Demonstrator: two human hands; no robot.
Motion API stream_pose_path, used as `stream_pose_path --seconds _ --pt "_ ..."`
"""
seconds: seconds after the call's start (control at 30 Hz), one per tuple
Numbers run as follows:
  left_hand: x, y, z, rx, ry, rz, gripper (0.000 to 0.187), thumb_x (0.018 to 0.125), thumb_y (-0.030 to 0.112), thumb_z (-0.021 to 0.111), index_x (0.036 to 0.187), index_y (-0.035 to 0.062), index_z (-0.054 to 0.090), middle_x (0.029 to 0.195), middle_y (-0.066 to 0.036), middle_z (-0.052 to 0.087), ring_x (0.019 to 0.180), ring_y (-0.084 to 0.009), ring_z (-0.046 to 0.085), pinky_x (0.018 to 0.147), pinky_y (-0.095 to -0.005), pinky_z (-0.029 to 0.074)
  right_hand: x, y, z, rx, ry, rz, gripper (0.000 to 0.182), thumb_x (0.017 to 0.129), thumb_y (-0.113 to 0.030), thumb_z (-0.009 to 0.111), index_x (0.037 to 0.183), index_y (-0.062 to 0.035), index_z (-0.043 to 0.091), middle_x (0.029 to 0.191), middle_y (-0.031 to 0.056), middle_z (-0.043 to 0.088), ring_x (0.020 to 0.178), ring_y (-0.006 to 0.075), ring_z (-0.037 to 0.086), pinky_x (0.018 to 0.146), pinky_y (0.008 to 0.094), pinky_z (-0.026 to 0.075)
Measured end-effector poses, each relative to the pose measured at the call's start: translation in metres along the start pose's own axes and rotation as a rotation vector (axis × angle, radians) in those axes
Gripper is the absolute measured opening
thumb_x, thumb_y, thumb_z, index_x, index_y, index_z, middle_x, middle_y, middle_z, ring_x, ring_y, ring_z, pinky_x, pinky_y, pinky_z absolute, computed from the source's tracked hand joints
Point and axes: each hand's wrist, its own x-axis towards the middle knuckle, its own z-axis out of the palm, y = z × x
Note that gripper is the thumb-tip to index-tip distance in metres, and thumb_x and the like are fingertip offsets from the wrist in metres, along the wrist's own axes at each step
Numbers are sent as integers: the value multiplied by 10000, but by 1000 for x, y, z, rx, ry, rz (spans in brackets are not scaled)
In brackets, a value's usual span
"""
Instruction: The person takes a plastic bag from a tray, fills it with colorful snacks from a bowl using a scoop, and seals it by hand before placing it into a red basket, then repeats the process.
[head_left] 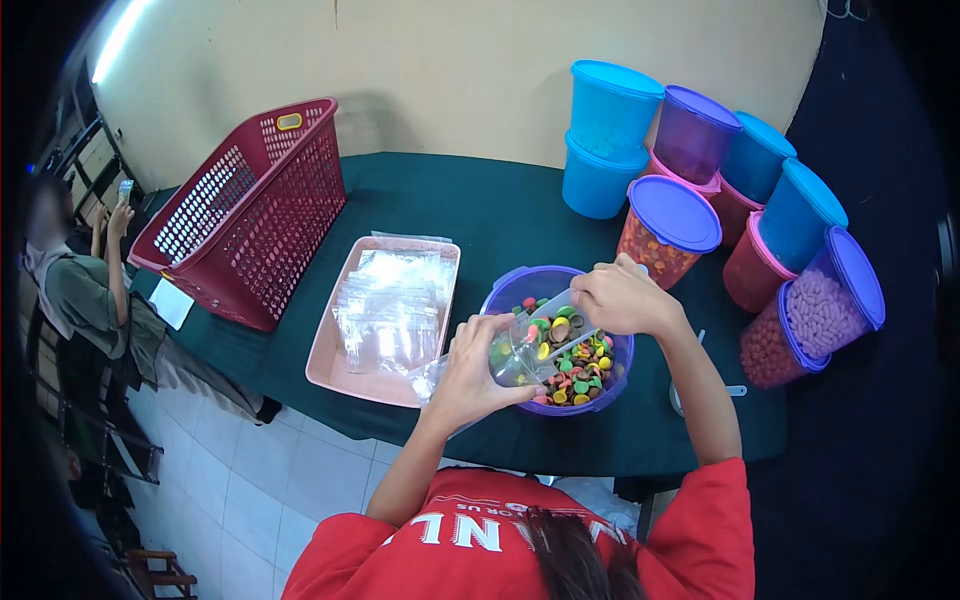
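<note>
Coloured candies (575,390), in brown, green, yellow, red and pink, lie in a round purple tub (540,271) on the table (430,200), directly under and beside the hands. The left hand (470,370) grips a clear plastic bag (515,355) at the tub's left side, thumb and fingers spread around it; candies show at the bag, though whether they are inside or seen through it is hard to tell. The right hand (620,295) is closed over the tub's upper right rim, pinching a pale utensil (576,344) that slants down over the candies. Left of the tub, a pink tray (325,360) holds an overlapping pile of clear packets (390,310). Just right of the right forearm, a white handle (737,390) sticks out. Beyond the right hand stands a container of orange pieces (665,245) with a purple lid, and behind and beside it cluster blue, purple and pink containers, several stacked, among them a container of pink pieces (825,305) above a container of red pieces (778,350). A tall maroon basket (270,230) with perforated walls stands at the table's far left, near a white sheet (172,303). Past that end, a person (90,300) in a green top raises a phone (125,188).
</note>
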Motion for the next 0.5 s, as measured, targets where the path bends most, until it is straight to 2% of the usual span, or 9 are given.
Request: stream_pose_path --seconds 0.07,0.17,0.23,0.5 --pt "0 2 2 13 -5 16 776 501 294 796 1131 24 431 1056 -135 457 994 -287 435 860 -384 361 -1 -11 -3 -78 -3 -6 231 793 -165 432 745 -34 616 601 135 559 673 261 541 696 374 328" --pt "-1 3 5 44 -8 17 790 502 304 797 1137 22 422 1071 -144 450 994 -294 434 865 -387 355 -5 -31 -10 -382 31 5 199 754 -141 471 714 -16 620 613 128 576 663 212 556 666 336 319" --pt "-2 4 4 46 -5 -3 812 490 281 808 1149 10 419 1062 -143 453 1038 -278 437 879 -373 371 -2 -29 -11 -366 15 7 205 760 -145 465 723 -21 625 618 129 578 665 218 556 670 340 320" --pt "-4 3 3 17 -38 -13 787 508 271 803 1138 13 407 1056 -138 459 1032 -275 448 876 -369 377 -9 -16 -16 -191 4 4 243 789 -159 427 753 -38 634 658 134 583 674 251 552 689 358 323"
